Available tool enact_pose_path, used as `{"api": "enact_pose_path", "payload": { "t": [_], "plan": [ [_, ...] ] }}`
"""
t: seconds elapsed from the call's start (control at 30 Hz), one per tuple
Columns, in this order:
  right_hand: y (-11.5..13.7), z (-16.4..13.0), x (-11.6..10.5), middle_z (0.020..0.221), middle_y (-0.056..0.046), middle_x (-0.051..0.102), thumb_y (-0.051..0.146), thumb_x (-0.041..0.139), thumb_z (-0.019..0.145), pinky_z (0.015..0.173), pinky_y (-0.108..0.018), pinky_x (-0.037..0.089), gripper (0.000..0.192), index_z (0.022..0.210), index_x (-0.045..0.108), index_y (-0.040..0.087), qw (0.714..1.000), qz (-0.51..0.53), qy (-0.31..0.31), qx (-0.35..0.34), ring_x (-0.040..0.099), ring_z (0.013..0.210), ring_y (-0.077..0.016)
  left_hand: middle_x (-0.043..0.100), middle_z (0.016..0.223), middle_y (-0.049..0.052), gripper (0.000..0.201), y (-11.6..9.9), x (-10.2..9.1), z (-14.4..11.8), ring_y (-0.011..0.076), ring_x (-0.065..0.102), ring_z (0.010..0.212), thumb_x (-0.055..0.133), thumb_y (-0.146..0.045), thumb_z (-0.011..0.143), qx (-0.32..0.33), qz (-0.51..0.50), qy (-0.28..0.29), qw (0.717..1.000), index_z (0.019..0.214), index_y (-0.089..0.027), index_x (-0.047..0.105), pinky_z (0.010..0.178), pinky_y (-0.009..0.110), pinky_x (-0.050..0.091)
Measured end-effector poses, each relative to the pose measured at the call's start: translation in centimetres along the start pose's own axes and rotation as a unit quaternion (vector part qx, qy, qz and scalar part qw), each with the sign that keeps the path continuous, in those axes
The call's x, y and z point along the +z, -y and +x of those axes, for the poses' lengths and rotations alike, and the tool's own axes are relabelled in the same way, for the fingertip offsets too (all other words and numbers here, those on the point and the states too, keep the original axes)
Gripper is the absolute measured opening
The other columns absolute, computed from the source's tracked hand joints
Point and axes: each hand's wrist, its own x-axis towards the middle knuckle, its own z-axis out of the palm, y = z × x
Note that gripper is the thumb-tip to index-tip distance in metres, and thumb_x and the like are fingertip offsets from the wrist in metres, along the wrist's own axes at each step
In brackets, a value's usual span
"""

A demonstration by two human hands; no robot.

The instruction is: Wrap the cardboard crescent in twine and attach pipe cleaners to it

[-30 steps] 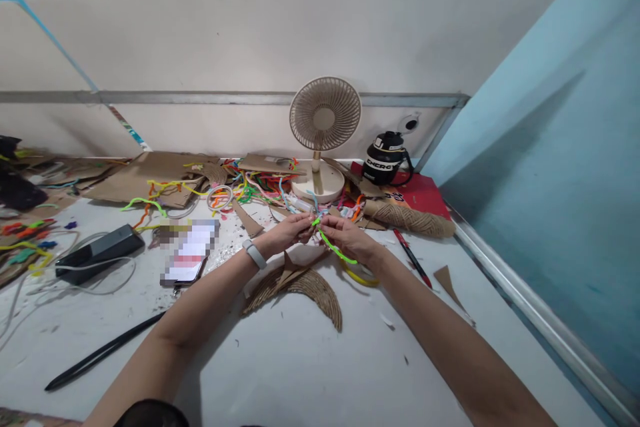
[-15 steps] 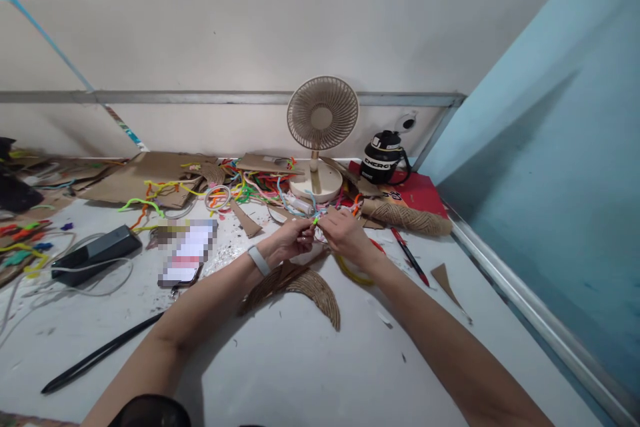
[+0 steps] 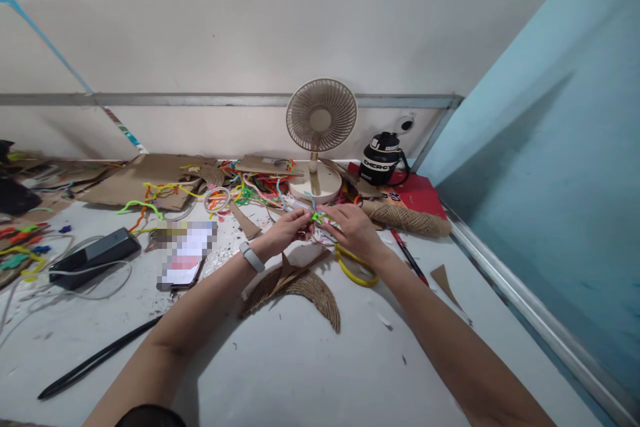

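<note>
My left hand (image 3: pixel 293 225), with a pale band on its wrist, is closed in a pinch on a bright green pipe cleaner (image 3: pixel 316 217). From the right, my right hand (image 3: pixel 353 230) meets it, its fingers closed over the green piece; their tips are partly hidden. Just below the right hand lies a yellow ring (image 3: pixel 357 273), partly behind the forearm. Nearer to me, a crescent wrapped in brown twine (image 3: pixel 313 290) rests on the white table, with thin cardboard scraps across its left part.
A small fan (image 3: pixel 321 117) stands behind my hands amid tangled pipe cleaners. To its right are a black jug (image 3: pixel 383 160), a twine roll (image 3: pixel 407 217) and a red pen (image 3: pixel 410 257). A phone (image 3: pixel 190 253) and a black power adapter (image 3: pixel 95 257) lie at left.
My right hand has turned and its fingers have stretched out more over the green piece. More of the yellow ring shows. The left hand has shifted slightly left.
</note>
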Motion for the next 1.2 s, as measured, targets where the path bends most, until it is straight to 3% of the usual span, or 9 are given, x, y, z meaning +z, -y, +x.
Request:
{"api": "enact_pose_path", "payload": {
  "t": [0.07, 0.13, 0.23, 0.33, 0.53, 0.77, 1.0, 1.2],
  "plan": [
    [-0.4, 0.2, -1.5, 0.112, -0.015, 0.066, 0.039, 0.056, 0.090, 0.086, -0.036, 0.042, 0.041, 0.123, 0.059, 0.014, 0.998, 0.013, 0.020, 0.052, 0.059, 0.102, -0.0271, 0.060, 0.069, -0.003, 0.042, -0.7, -0.5, 0.0, 0.0048, 0.054, 0.053, 0.072, -0.051, 0.074, 0.040, 0.010, -0.029, 0.999, 0.084, -0.016, 0.052, 0.048, 0.015, 0.038],
    [-1.0, 0.2, -3.4, 0.104, -0.014, 0.067, 0.039, 0.057, 0.088, 0.080, -0.035, 0.043, 0.032, 0.108, 0.065, 0.016, 0.986, -0.002, 0.113, 0.125, 0.061, 0.096, -0.0271, 0.063, 0.073, -0.002, 0.043, -1.5, -1.3, 0.1, 0.0058, 0.059, 0.055, 0.073, -0.051, 0.073, 0.064, 0.025, -0.066, 0.995, 0.084, -0.016, 0.051, 0.046, 0.014, 0.038],
    [-1.5, -0.1, -5.3, 0.087, -0.008, 0.068, 0.043, 0.062, 0.077, 0.063, -0.030, 0.040, 0.026, 0.089, 0.065, 0.019, 0.913, -0.012, 0.358, 0.197, 0.062, 0.077, -0.0244, 0.065, 0.076, -0.001, 0.041, -2.3, -2.3, 0.2, 0.0091, 0.065, 0.060, 0.074, -0.049, 0.073, 0.081, 0.051, -0.103, 0.990, 0.086, -0.017, 0.051, 0.043, 0.013, 0.039],
    [-1.4, -0.4, -5.1, 0.085, -0.008, 0.067, 0.038, 0.068, 0.065, 0.058, -0.029, 0.039, 0.031, 0.088, 0.062, 0.018, 0.854, -0.045, 0.462, 0.233, 0.062, 0.075, -0.0248, 0.065, 0.076, -0.001, 0.040, -2.4, -2.6, 0.1, 0.0127, 0.069, 0.067, 0.075, -0.047, 0.073, 0.091, 0.057, -0.094, 0.990, 0.090, -0.017, 0.054, 0.044, 0.014, 0.045],
    [-1.4, -0.8, -2.5, 0.089, -0.015, 0.068, 0.033, 0.066, 0.057, 0.062, -0.032, 0.041, 0.035, 0.087, 0.062, 0.015, 0.851, -0.055, 0.473, 0.220, 0.063, 0.082, -0.0299, 0.069, 0.082, 0.002, 0.040, -2.4, -2.3, 0.0, 0.0133, 0.070, 0.067, 0.078, -0.043, 0.071, 0.111, 0.015, -0.076, 0.991, 0.091, -0.015, 0.058, 0.044, 0.014, 0.048],
    [-2.4, -1.2, -2.5, 0.091, -0.016, 0.069, 0.031, 0.063, 0.059, 0.057, -0.030, 0.039, 0.031, 0.085, 0.062, 0.015, 0.867, -0.041, 0.439, 0.231, 0.064, 0.078, -0.0282, 0.071, 0.084, 0.003, 0.043, -2.9, -2.1, -0.2, 0.0126, 0.070, 0.067, 0.085, -0.034, 0.063, 0.127, -0.048, -0.087, 0.987, 0.091, -0.015, 0.059, 0.044, 0.013, 0.048],
    [-2.5, -1.0, -2.3, 0.091, -0.014, 0.070, 0.042, 0.059, 0.069, 0.060, -0.031, 0.037, 0.030, 0.085, 0.063, 0.018, 0.876, -0.062, 0.414, 0.241, 0.065, 0.080, -0.0293, 0.071, 0.075, 0.003, 0.035, -3.4, -2.6, -0.4, 0.0174, 0.071, 0.070, 0.081, -0.038, 0.067, 0.203, 0.099, -0.108, 0.968, 0.083, -0.014, 0.061, 0.053, 0.023, 0.056],
    [-2.9, -0.9, -2.2, 0.086, -0.011, 0.068, 0.041, 0.058, 0.070, 0.058, -0.030, 0.035, 0.027, 0.084, 0.060, 0.018, 0.885, -0.038, 0.386, 0.256, 0.062, 0.075, -0.0268, 0.073, 0.081, 0.006, 0.027, -4.8, -3.7, -0.9, 0.0155, 0.069, 0.069, 0.079, -0.039, 0.069, 0.318, 0.235, -0.098, 0.913, 0.079, -0.014, 0.071, 0.060, 0.025, 0.058]
  ]
}}
